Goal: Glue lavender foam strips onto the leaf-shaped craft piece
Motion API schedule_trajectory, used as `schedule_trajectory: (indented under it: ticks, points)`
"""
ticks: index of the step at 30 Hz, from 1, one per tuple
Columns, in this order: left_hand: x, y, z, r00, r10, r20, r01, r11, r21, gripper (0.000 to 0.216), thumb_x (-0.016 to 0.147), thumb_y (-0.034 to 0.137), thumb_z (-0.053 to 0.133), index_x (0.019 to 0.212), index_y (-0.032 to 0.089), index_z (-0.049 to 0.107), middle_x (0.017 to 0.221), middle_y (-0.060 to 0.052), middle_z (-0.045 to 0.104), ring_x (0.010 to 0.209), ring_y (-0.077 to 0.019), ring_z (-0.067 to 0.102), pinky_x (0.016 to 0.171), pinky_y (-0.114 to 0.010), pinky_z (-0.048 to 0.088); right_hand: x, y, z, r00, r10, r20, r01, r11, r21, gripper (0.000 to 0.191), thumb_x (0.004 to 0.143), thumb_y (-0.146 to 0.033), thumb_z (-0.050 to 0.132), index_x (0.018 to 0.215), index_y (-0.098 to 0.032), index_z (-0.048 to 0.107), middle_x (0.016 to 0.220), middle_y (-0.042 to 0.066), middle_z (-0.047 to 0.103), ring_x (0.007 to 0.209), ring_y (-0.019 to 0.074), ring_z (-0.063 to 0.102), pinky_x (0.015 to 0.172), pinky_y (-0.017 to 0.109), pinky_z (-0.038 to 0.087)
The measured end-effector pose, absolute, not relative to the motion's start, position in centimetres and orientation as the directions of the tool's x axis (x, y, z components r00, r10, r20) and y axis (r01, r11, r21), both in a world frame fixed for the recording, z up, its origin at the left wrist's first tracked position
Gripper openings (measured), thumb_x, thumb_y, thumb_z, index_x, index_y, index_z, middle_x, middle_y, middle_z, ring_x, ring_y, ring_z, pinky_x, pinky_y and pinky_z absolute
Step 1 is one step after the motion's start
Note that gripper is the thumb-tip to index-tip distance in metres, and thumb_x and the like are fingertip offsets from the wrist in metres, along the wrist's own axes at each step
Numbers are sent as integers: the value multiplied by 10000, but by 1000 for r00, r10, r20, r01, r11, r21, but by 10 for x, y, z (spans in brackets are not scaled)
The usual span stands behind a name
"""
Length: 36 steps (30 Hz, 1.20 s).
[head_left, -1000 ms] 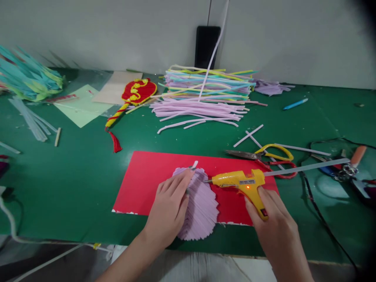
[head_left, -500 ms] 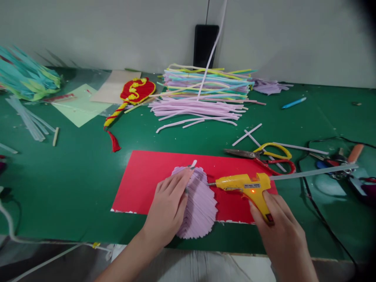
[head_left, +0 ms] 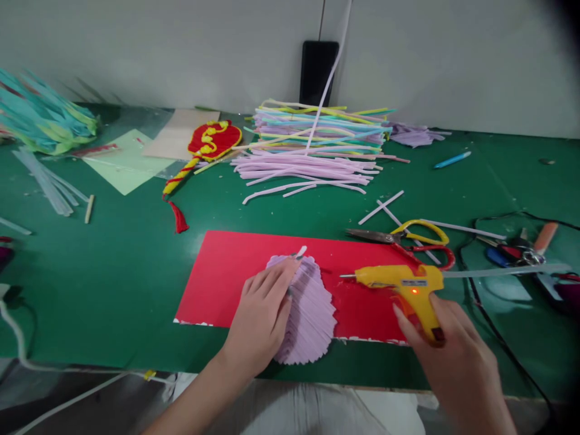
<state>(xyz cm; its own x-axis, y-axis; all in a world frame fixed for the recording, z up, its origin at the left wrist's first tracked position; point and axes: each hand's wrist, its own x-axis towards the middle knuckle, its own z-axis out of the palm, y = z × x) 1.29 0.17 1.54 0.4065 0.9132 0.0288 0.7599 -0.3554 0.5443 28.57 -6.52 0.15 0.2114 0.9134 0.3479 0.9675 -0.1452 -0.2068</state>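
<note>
Head: right hand (head_left: pixel 457 353) holds glue gun (head_left: pixel 403 280).

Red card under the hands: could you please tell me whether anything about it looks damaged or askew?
Yes: the red card has a ragged near edge, with white torn patches at its left corner and below the glue gun in the right hand. Otherwise it lies flat.

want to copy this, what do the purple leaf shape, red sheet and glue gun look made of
Purple leaf shape: probably fuzzy pipe cleaners side by side; matte ribbed rows, scalloped edge.
Red sheet: likely card or thin foam; flat, matte, white along the near edge.
Glue gun: smooth yellow plastic, slight sheen, thin metal tip.
</note>
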Motion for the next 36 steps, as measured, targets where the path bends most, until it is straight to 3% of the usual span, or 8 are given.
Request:
schedule_trajectory:
  ticks: [4, 11, 13, 14, 16, 20, 26, 36]
  points:
    - [13, 1, 16, 409, 912, 30, 757, -358, 546, 529, 925, 145, 323, 1437, 274, 295, 1390, -39, 487, 1239, -215, 443, 979, -385, 362, 310, -60, 3, 348, 849, 397, 937, -321, -136, 575, 793, -640, 498, 1077, -152, 606, 865, 114, 613, 775, 283, 597, 609, 379, 470]
    - [13, 0, 15, 412, 910, 34, 753, -362, 550, 534, 920, 132, 325, 1433, 273, 299, 1389, -42, 488, 1236, -214, 447, 975, -388, 371, 300, -60, 19, 557, 694, 455, 830, -474, -294, 492, 746, -486, 670, 1137, -189, 634, 1027, 156, 626, 1059, 397, 547, 840, 584, 466]
    - [13, 0, 14, 417, 908, 45, 755, -374, 538, 535, 917, 127, 327, 1432, 271, 303, 1394, -50, 483, 1235, -218, 447, 975, -398, 373, 281, -57, 27, 505, 610, 611, 863, -359, -355, 355, 752, -361, 704, 1074, -215, 665, 1021, 145, 637, 1014, 328, 583, 881, 497, 484]
    - [13, 0, 14, 422, 905, 56, 757, -386, 527, 528, 915, 125, 331, 1423, 270, 321, 1398, -54, 478, 1234, -221, 447, 975, -403, 374, 270, -55, 30, 415, 662, 624, 906, -233, -354, 289, 759, -305, 706, 1032, -217, 670, 983, 127, 647, 966, 291, 604, 862, 451, 499]
    - [13, -1, 13, 440, 893, 92, 758, -424, 495, 500, 909, 115, 345, 1385, 266, 382, 1407, -63, 467, 1231, -225, 449, 970, -412, 383, 248, -48, 32, 235, 785, 573, 913, 25, -408, 201, 781, -258, 685, 973, -208, 651, 881, 73, 662, 831, 221, 631, 802, 385, 521]
    - [11, -5, 11, 479, 860, 178, 736, -504, 453, 499, 871, 58, 386, 1328, 248, 452, 1420, -72, 446, 1247, -234, 437, 970, -419, 408, 209, -34, 31, 73, 926, 370, 834, 148, -532, 231, 853, -259, 593, 1077, -206, 612, 938, 60, 661, 855, 178, 630, 770, 316, 529]
    - [9, -13, 7, 452, 855, 253, 698, -516, 496, 473, 858, 31, 398, 1294, 206, 458, 1414, -85, 447, 1311, -215, 396, 1065, -410, 389, 186, -28, 26, -17, 949, 316, 765, 216, -606, 220, 884, -261, 541, 1081, -221, 630, 973, 59, 676, 911, 187, 631, 821, 338, 534]
    - [15, -11, 8, 439, 885, 156, 776, -461, 429, 468, 903, 165, 404, 1368, 162, 353, 1423, -131, 443, 1334, -243, 391, 1056, -454, 416, 192, -22, 20, 12, 947, 322, 788, 189, -586, 170, 886, -181, 514, 942, -200, 673, 890, 54, 679, 840, 167, 633, 773, 312, 527]
